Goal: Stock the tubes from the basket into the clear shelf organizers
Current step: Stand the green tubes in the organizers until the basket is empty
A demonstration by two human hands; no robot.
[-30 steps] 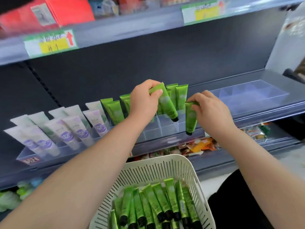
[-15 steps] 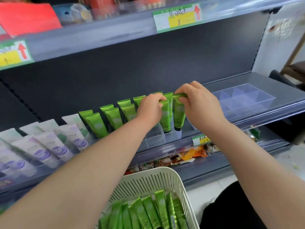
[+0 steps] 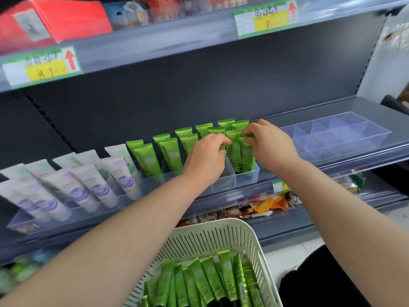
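Green tubes [image 3: 148, 159] nearly fill one organizer [image 3: 246, 179]; left hand [image 3: 204, 158] and right hand [image 3: 269, 144] each pinch one; many wait in the six-o'clock basket [image 3: 212, 228].

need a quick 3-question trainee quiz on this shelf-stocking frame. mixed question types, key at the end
1. True or false: the basket is empty.
2. The clear organizer on the far right holds: A) green tubes B) white tubes C) nothing.
3. What colour is the tube whose top the right hand pinches?
Key: 1 false; 2 C; 3 green.
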